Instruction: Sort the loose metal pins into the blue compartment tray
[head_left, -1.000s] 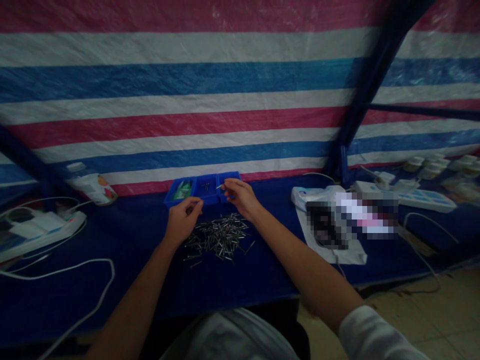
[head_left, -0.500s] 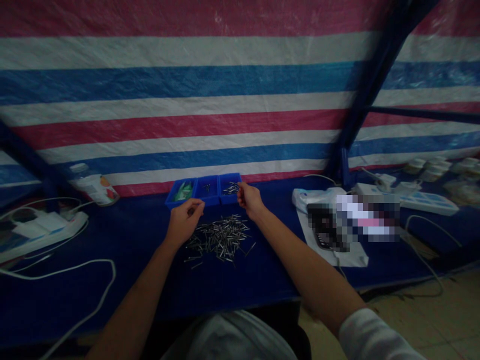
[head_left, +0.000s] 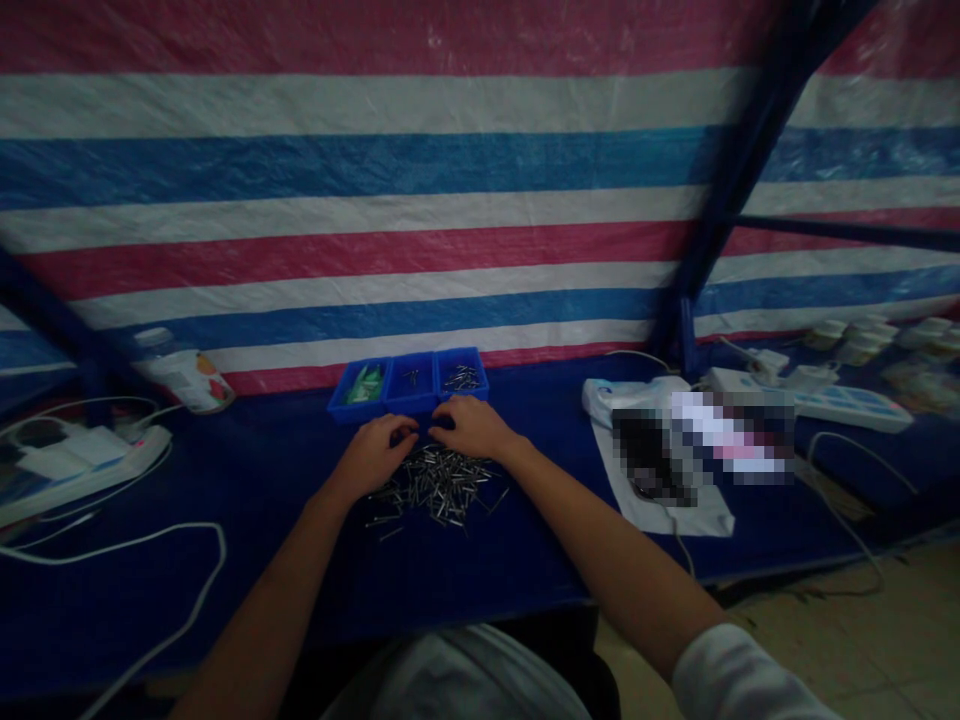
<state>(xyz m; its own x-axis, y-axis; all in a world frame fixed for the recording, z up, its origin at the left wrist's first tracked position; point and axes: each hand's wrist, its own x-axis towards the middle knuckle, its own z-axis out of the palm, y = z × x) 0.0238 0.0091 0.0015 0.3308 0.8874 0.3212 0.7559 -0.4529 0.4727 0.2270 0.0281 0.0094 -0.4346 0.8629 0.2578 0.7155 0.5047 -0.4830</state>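
Observation:
A heap of thin, shiny metal pins (head_left: 448, 488), like nails or screws, lies on the blue table in front of me. My left hand (head_left: 375, 452) is at the heap's far left edge, thumb and curled fingers slightly apart. Facing it, my right hand (head_left: 474, 428) reaches over the far side of the heap, a gap between thumb and index finger. I see nothing in either hand, though the fingertips are dim. Just beyond stands a blue three-compartment tray (head_left: 386, 397): green-and-white packets (head_left: 366, 383) at left, a few pins in the middle, more pins at right.
Left on the table (head_left: 255, 580) are a plastic bottle (head_left: 191, 378), a power strip (head_left: 82, 465) and a loose white cable (head_left: 217, 560). At right are a white sheet (head_left: 705, 515) with blurred-out items, another power strip (head_left: 855, 402) and small jars (head_left: 862, 345). A striped tarp (head_left: 375, 230) hangs behind.
My right hand has come from the tray's right compartment back toward me and left, to the heap. My left hand has shifted slightly nearer, its thumb and fingers now a little apart.

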